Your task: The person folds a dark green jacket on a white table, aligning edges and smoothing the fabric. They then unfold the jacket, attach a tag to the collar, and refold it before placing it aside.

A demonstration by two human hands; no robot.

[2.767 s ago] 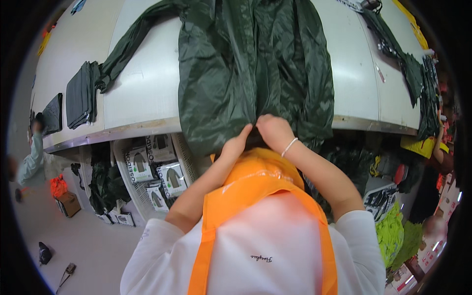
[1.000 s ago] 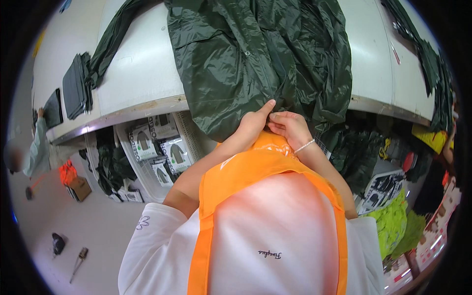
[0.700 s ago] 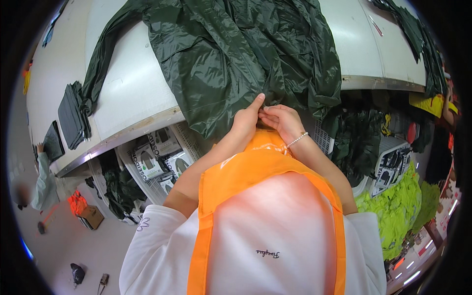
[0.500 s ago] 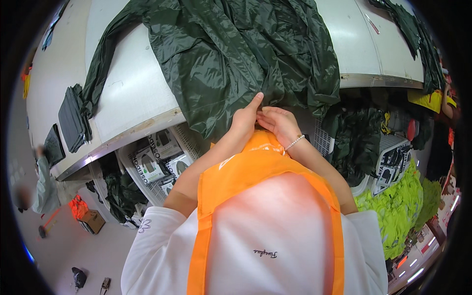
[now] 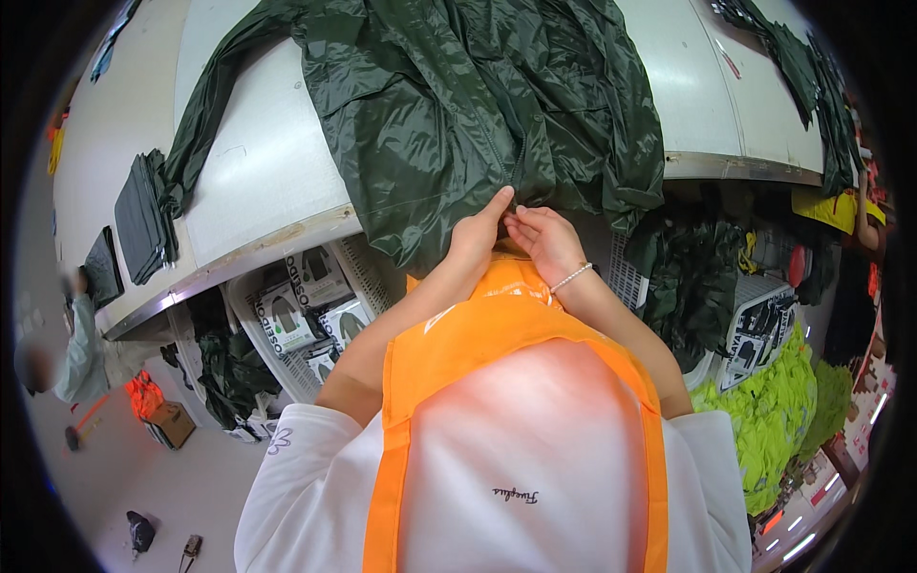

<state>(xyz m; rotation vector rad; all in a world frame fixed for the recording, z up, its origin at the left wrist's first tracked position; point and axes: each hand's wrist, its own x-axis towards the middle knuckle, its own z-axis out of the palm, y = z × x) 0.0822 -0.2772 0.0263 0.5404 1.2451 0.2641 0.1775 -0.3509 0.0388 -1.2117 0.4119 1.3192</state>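
Observation:
A dark green rain jacket point(image 5: 478, 105) lies spread over the white table point(image 5: 258, 191), its lower hem hanging over the front edge. My left hand point(image 5: 476, 239) pinches that hem at the bottom of the front opening. My right hand point(image 5: 543, 239), a bead bracelet on its wrist, holds the hem just beside it; the fingertips of both hands almost touch. One sleeve stretches away to the far left across the table. I wear an orange vest over a white top.
A folded dark green garment point(image 5: 143, 215) lies at the table's left end and more dark garments point(image 5: 812, 67) at the far right. Below the table stand crates of packaged goods point(image 5: 306, 306), dark bundles and bright yellow-green clothing point(image 5: 764, 420). A person point(image 5: 67, 353) stands at the left.
The view has tilted, so the table now slants. Both hands have stayed together on the jacket's hem, gripping it a little higher against the table edge than before.

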